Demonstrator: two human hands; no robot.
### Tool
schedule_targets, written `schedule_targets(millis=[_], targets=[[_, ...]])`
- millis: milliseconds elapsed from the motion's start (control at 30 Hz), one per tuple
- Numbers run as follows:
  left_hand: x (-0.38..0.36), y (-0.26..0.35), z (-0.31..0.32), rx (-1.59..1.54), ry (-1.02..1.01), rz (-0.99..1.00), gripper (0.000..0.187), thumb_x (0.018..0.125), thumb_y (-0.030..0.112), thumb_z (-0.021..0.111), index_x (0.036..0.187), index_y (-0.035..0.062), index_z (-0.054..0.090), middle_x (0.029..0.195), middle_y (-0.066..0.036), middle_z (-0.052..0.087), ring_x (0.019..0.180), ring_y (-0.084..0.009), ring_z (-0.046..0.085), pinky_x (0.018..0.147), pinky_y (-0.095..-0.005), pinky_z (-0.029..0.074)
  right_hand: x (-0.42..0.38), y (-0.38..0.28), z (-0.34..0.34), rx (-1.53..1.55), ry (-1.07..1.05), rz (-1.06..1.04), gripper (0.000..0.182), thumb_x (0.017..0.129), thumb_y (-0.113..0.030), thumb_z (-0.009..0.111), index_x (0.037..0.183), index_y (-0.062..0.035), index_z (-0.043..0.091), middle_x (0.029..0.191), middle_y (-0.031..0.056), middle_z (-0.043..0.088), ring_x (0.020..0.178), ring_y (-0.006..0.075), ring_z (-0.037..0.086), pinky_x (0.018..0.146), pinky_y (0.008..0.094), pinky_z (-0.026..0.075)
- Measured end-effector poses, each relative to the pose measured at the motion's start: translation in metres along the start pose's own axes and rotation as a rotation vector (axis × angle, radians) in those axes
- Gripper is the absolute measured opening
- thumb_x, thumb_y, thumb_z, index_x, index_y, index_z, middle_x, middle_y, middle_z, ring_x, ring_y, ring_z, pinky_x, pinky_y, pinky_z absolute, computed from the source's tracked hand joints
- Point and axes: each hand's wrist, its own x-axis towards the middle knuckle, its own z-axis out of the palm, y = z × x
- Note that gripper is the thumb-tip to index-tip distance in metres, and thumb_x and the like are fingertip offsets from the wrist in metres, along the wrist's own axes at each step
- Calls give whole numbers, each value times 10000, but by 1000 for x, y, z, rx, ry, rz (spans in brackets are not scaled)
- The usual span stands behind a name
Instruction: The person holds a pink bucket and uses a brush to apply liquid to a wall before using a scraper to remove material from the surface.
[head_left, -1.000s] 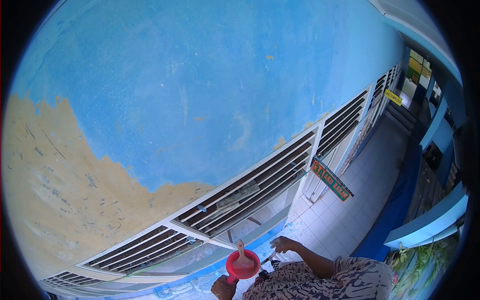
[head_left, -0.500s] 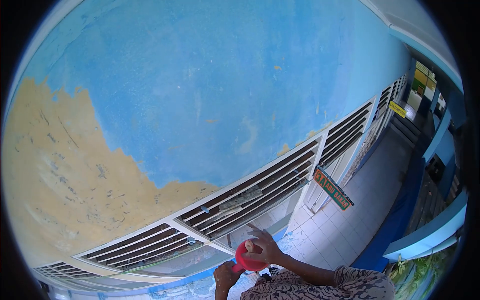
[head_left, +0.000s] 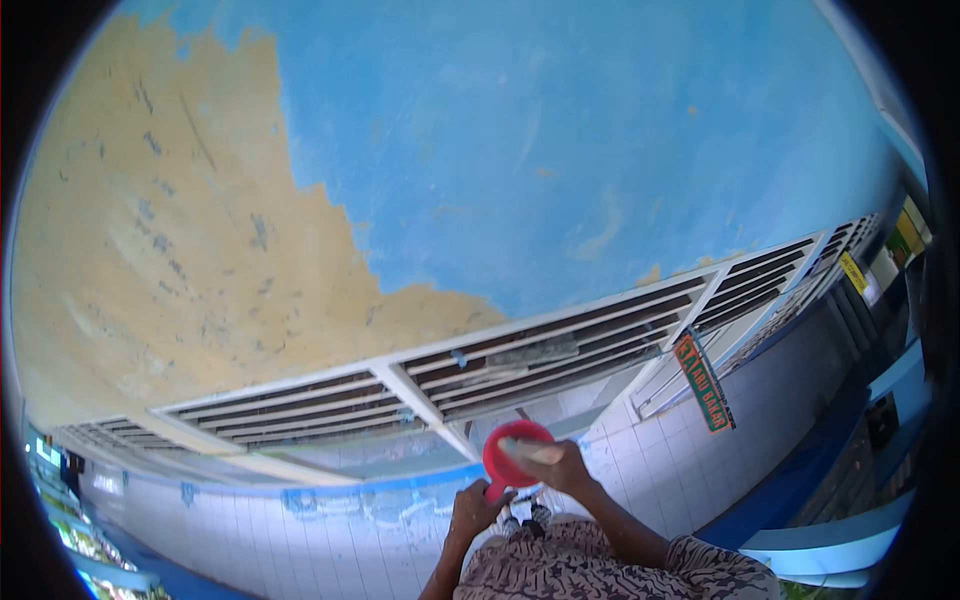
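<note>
A red round scoop [head_left: 496, 462] with a short handle is held up at the bottom centre. My left hand [head_left: 474, 510] is closed round its handle. My right hand [head_left: 562, 466] reaches over the scoop's right side, its fingers round a pale tool [head_left: 526, 450] whose far end lies inside the scoop. What the scoop contains cannot be made out.
A wall with blue paint [head_left: 450, 150] and a bare tan area [head_left: 180, 230] fills the upper view. Below it run white slatted vents [head_left: 300, 405]. A green and orange sign [head_left: 705, 385] hangs at the right, over a tiled floor [head_left: 780, 410].
The view has turned left and down, showing more floor. My right hand has shifted from above the scoop to its right side, and the pale tool shows more fully.
</note>
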Motion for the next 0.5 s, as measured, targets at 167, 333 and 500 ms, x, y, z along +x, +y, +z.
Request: schedule_targets(millis=[167, 333, 500], targets=[[-11, 7, -8, 17, 160, 41, 505, 852, 448, 803, 839, -31, 641, 593, -159, 641, 501, -246, 663, 506, -383, 518, 15, -55, -36, 150, 283, -64, 317, 857, -79, 791, 1125, 72, 714, 998, 191, 763, 904, 200, 751, 804, 306, 589], [-16, 24, -15, -55, 195, -24, 492, 851, 450, 796, 837, -14, 633, 642, -184, 651, 555, -320, 659, 546, -434, 513, 9, -39, -18, 164, 275, -129, 313, 861, -33, 774, 1132, 100, 690, 984, 228, 747, 860, 223, 750, 757, 304, 590], [-18, 32, -19, -18, 250, -20, 488, 857, 474, 779, 849, 7, 639, 610, -173, 643, 549, -348, 664, 543, -449, 516, -5, -54, -6, 233, 404, -103, 287, 852, -4, 772, 1106, 104, 695, 917, 205, 747, 802, 197, 742, 709, 296, 584]])
